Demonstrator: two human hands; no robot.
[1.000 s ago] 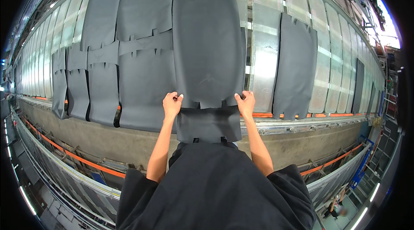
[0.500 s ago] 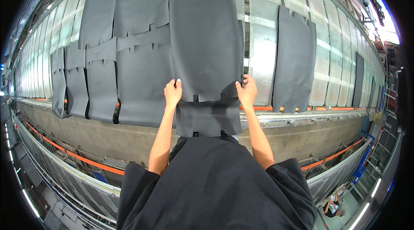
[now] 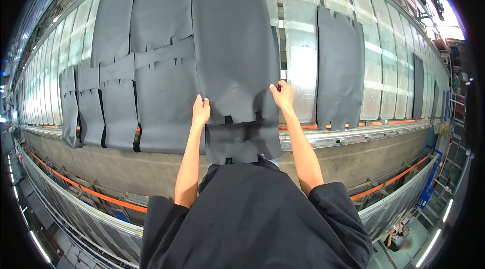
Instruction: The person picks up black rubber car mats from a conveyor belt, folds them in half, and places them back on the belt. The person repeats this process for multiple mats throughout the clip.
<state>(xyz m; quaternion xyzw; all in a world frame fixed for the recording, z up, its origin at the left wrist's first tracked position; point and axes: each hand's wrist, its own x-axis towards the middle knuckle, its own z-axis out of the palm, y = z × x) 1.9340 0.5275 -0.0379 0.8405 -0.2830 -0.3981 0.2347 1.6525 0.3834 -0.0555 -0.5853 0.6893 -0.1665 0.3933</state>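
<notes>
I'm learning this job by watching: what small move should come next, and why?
Perhaps gently draw apart the side edges of the middle gray sheet: the left hand and right hand are at opposite sides, near its notched lower end, which looks unevenly shaded.

1. Long dark-grey notched sheet (image 3: 232,47): matt, smooth, leather-like.
2. Pale translucent rectangular slats (image 3: 301,32) right of sheet: glossy, glass- or plastic-like.
3. Straight silver rail (image 3: 328,142), below-right of sheet: metal, semi-gloss.
4. Loose black garment (image 3: 242,213) below sheet: matt cloth.
</notes>
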